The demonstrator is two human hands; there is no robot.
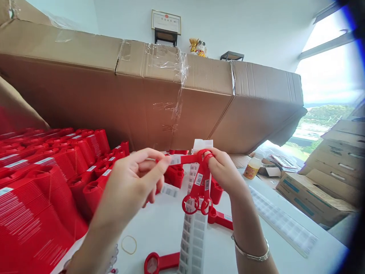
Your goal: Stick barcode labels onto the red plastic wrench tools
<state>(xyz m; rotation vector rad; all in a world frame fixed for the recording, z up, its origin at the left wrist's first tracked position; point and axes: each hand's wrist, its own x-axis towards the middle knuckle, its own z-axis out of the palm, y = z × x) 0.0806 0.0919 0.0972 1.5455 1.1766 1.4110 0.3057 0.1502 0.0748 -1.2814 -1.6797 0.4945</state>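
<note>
My left hand (132, 186) pinches the end of a red plastic bar (185, 159) near a white barcode label, with the thumb and fingers close together. My right hand (224, 171) grips the ring at the bar's other end, and a silver bangle (251, 251) circles that wrist. Below the hands hang further red ring-ended plastic pieces (198, 201) with barcode stickers on them. A long strip of barcode labels (193, 238) rises from the white table (159, 232) up behind them. Another red ring-ended piece (159, 262) lies near the bottom edge of the view.
Tall stacks of red plastic parts (42, 182) fill the left side. A red piece (219, 219), a rubber band (129, 244) and a sheet of labels (282, 220) lie on the table. Large cardboard boxes (142, 87) stand behind; more boxes (313, 198) and a bottle (252, 167) sit right.
</note>
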